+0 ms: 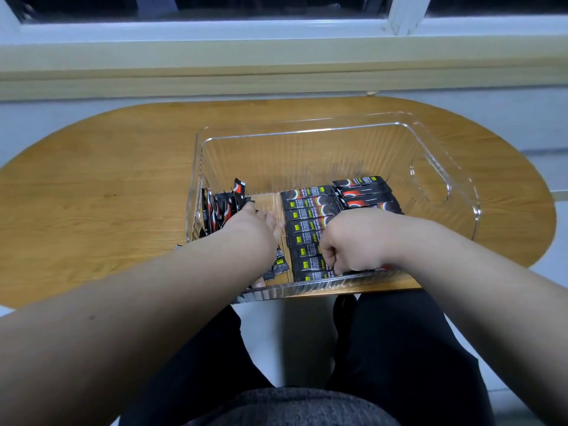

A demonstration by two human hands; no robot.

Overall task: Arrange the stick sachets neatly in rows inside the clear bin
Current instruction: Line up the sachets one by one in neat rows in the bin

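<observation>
sachets (pixel 307 210) are rowed mid-frame in the bin (pixel 445 186), more heaped left; left hand (pixel 255 224) is pushed into the heap, grip hidden; right hand (pixel 353 244) is curled on the near row, hold unclear; judged light, slick, bendy; best pinched mid-length.

We look down on an oval, honey-coloured wood-grain tabletop (pixel 107 186) standing before a pale grey wall (pixel 37 118). Above the wall runs a broad, cream-yellow window ledge (pixel 276 63), and over that a white-framed window (pixel 215 29) whose glass panes (pixel 261 3) are dark. A white upright frame bar (pixel 405 13) splits the glass to our right. Cool, even light falls on the wood and casts little shadow. Below the table's near edge we see a pale grey floor (pixel 304 333).
</observation>
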